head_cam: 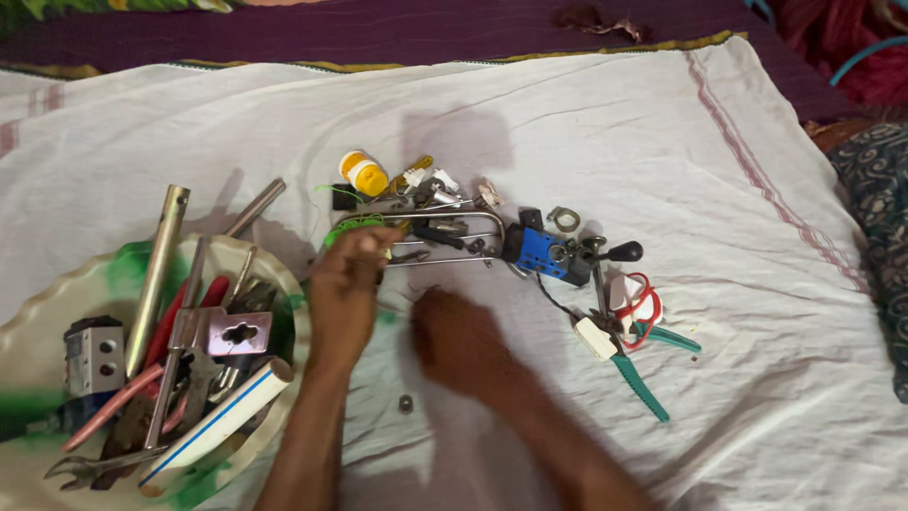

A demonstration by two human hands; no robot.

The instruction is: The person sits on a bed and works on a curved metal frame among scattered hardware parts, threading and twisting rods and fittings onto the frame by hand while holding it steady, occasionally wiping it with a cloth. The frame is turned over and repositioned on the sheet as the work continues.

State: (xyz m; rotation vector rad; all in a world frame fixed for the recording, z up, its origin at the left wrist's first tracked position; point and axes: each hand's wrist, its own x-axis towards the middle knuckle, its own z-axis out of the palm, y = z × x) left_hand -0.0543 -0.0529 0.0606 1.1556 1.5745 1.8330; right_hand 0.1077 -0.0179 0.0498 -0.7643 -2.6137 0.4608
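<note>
Two bare hands sort through small hardware scattered on a white cloth [586, 123] at mid-frame.

The left hand [342, 293], fingers pinched shut on a small piece too tiny to identify, works at the near end of one bent metal rod [445, 220] lying in the pile at centre. The right hand [459, 343], just lower right of it, is blurred, and whether it is open or closed cannot be told. One small nut [406, 404] lies alone on the cloth below both hands. Around the pile: one yellow-capped bottle [362, 173] above, one blue block [541, 252] to the right, one pair of green-handled pliers [643, 374] farther right. At lower left, one pale tray [57, 293] holds tools, among them one white pipe [218, 426].
</note>
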